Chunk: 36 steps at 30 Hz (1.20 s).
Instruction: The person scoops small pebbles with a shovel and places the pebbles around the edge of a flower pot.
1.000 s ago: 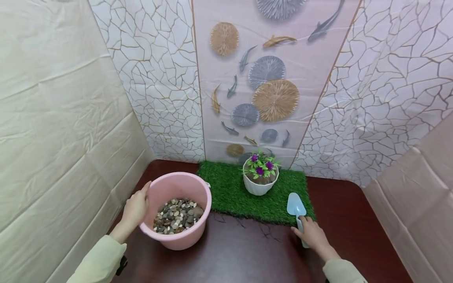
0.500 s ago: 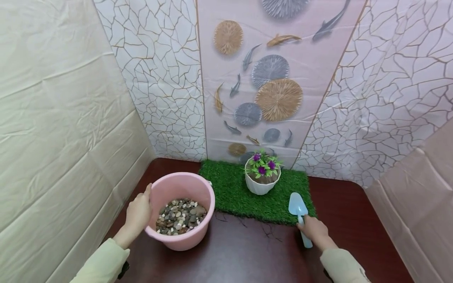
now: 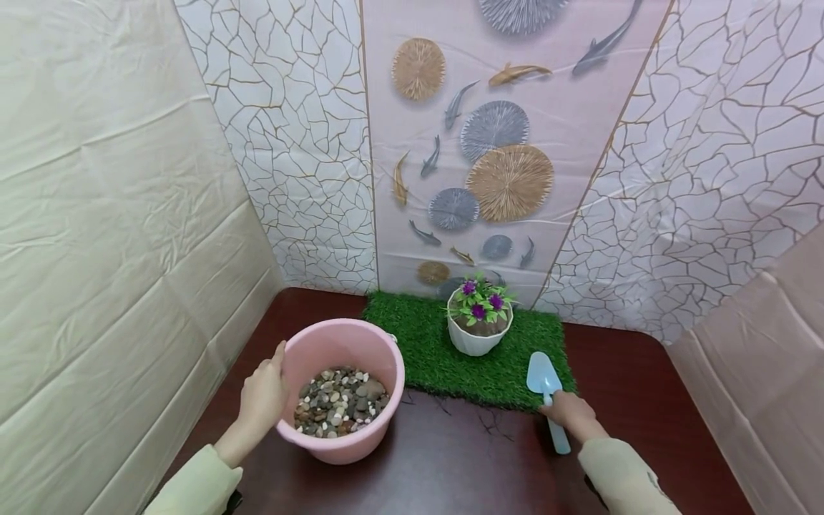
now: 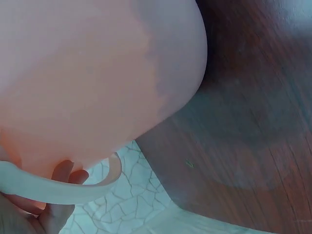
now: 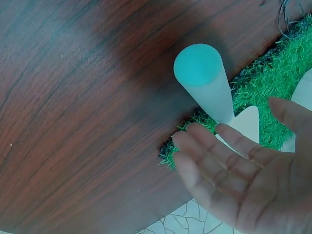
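A pink bucket (image 3: 350, 450) with pebbles (image 3: 341, 402) inside stands at the table's left. My left hand (image 3: 262, 395) holds it by the left side of its rim. The left wrist view has the fingertips against the outer wall, behind the pale bucket handle (image 4: 53, 192). On the right, a light blue garden trowel (image 3: 543, 373) lies with its blade over the mat's corner and its handle toward me. My right hand (image 3: 569, 413) is beside the trowel's neck. In the right wrist view the fingers (image 5: 229, 156) are extended and spread from the thumb; whether they touch the trowel is unclear.
A green artificial grass mat (image 3: 425, 361) lies along the back of the dark wooden table (image 3: 450, 465). On it stands a white pot (image 3: 475, 342) with purple flowers. Patterned cloth hangs behind, and plain cloth walls close both sides. Loose dark threads lie at the mat's front edge.
My left hand has brought the bucket a little to the right. My right hand has shifted slightly off the trowel's handle, more of which now shows. The trowel stays about where it was.
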Each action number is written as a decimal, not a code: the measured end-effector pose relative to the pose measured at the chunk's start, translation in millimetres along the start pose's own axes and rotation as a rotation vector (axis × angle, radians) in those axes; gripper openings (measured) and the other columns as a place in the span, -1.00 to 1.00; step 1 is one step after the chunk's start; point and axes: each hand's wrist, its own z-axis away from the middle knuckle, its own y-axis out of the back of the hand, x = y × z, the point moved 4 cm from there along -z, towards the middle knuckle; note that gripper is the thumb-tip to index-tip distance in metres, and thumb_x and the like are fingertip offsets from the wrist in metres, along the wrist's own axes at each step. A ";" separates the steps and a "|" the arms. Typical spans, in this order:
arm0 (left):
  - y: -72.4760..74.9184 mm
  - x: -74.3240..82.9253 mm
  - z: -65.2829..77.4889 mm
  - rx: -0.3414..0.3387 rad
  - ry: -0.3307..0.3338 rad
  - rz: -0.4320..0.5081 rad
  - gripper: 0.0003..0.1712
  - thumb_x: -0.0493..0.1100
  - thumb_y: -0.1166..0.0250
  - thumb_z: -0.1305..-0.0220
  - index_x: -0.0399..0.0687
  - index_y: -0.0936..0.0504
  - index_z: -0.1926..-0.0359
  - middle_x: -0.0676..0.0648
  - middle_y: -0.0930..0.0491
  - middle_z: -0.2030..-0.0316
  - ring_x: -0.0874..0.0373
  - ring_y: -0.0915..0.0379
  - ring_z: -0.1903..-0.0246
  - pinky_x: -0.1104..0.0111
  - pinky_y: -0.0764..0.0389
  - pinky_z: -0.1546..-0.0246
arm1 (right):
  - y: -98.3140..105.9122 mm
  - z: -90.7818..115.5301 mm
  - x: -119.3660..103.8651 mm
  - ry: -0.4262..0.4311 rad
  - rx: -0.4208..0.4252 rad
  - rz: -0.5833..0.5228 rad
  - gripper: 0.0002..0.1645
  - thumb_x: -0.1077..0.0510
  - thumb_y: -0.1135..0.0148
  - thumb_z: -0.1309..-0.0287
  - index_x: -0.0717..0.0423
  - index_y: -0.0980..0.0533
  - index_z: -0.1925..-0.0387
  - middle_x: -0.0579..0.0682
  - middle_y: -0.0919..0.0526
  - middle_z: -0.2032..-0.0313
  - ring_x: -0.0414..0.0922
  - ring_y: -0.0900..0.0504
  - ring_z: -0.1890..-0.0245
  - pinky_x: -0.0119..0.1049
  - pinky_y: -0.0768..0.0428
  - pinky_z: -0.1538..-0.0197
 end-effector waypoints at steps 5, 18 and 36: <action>-5.6 12.2 4.7 -0.006 -0.001 0.040 -0.41 -0.39 -0.12 -0.18 -0.35 -0.32 -0.27 -0.32 -0.54 0.46 -0.20 -0.49 0.55 0.05 -0.49 0.66 | 1.0 -0.6 0.4 -0.002 -0.006 -0.008 -0.68 0.06 -0.13 -0.23 0.30 -0.44 0.40 0.09 -0.49 0.51 -0.06 -0.44 0.52 -0.26 -0.41 0.49; -17.1 46.2 23.2 -0.016 -0.043 0.256 -0.44 -0.40 -0.11 -0.15 -0.34 -0.39 -0.23 -0.40 -0.59 0.22 -0.24 -0.56 0.37 -0.02 -0.57 0.50 | -7.9 -6.5 6.5 -0.023 0.005 -0.016 -0.70 0.16 -0.21 -0.13 0.39 -0.48 0.28 0.19 -0.58 0.42 0.00 -0.54 0.45 -0.15 -0.54 0.43; -32.2 78.7 29.5 -0.118 -0.003 0.592 -0.56 -0.34 -0.10 -0.29 -0.23 -0.48 -0.20 -0.16 -0.59 0.43 0.38 -0.15 0.80 0.48 -0.32 0.73 | -14.7 -6.5 15.9 -0.002 0.030 -0.094 -0.65 0.12 -0.23 -0.13 0.38 -0.44 0.23 0.17 -0.59 0.40 0.00 -0.60 0.43 -0.13 -0.56 0.43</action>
